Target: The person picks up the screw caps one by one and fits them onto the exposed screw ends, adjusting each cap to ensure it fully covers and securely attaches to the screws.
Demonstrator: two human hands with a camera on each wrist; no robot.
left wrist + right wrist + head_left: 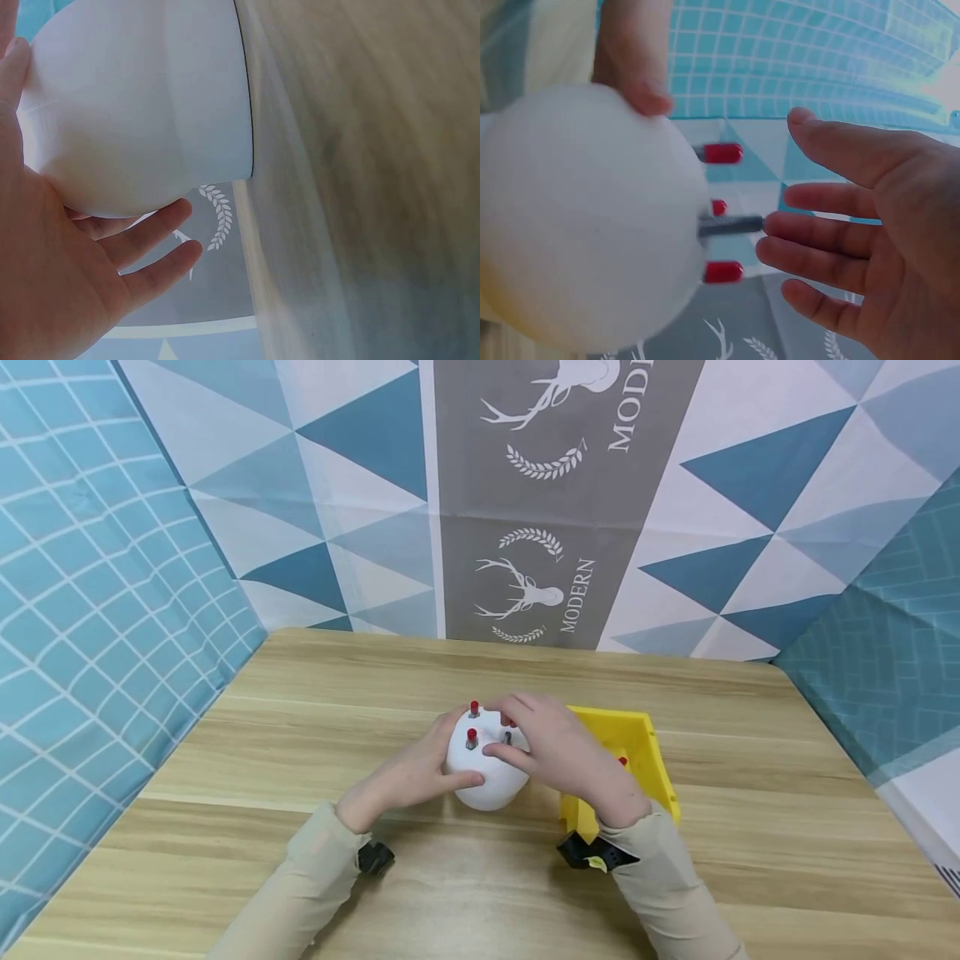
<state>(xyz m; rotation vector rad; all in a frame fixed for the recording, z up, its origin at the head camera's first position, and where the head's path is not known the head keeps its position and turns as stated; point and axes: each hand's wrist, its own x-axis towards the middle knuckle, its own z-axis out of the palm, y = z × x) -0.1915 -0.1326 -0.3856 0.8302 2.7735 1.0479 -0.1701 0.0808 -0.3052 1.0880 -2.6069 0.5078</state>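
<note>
A white rounded body [489,781] with a flat bottom stands on the wooden table. From its top rise several metal studs; red caps [724,153] cover three, and one grey stud [733,226] is bare. My left hand [420,770] holds the body from the left, thumb across its near side and fingers round the far side. In the left wrist view, two fingers [161,232] stretch past its lower edge. My right hand [551,739] hovers above the top with loosely bent fingers. In the right wrist view, its fingertips are right at the bare stud's end, with nothing held between them.
A yellow bin [660,768] stands just right of the white body, partly hidden by my right hand and wrist. Inside it shows a small red-tipped piece [622,762]. Patterned cloth walls [375,552] border the table [750,760] at the back and sides.
</note>
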